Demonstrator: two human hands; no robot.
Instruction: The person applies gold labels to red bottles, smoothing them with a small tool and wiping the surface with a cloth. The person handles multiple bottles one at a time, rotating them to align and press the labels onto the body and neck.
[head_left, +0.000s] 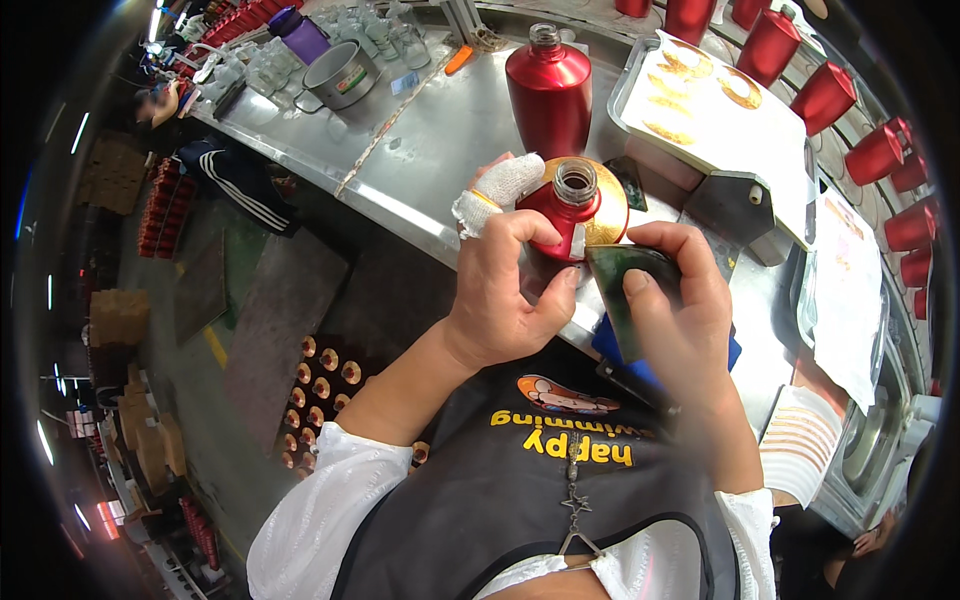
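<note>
A red bottle (550, 216) with a bare, threaded glass neck stands before me at the bench edge. A gold patterned decal (604, 219) covers one side of its shoulder, and a small whitish strip (578, 241) lies against the red near it. My left hand (510, 285) holds the bottle's near left side, with a white-bandaged finger (510, 184) reaching behind. In my right hand (679, 292) is a flat dark green scraper (626, 289), pinched between thumb and fingers. Its upper edge is close to the decal; whether it touches cannot be told.
Behind stands another red bottle (550, 94). A lit white tray (697, 127) with gold decals is to the right, past a dark block (739, 206). Red bottles (825, 94) line the far right. A metal pot (341, 75) and orange-handled cutter (458, 60) lie left.
</note>
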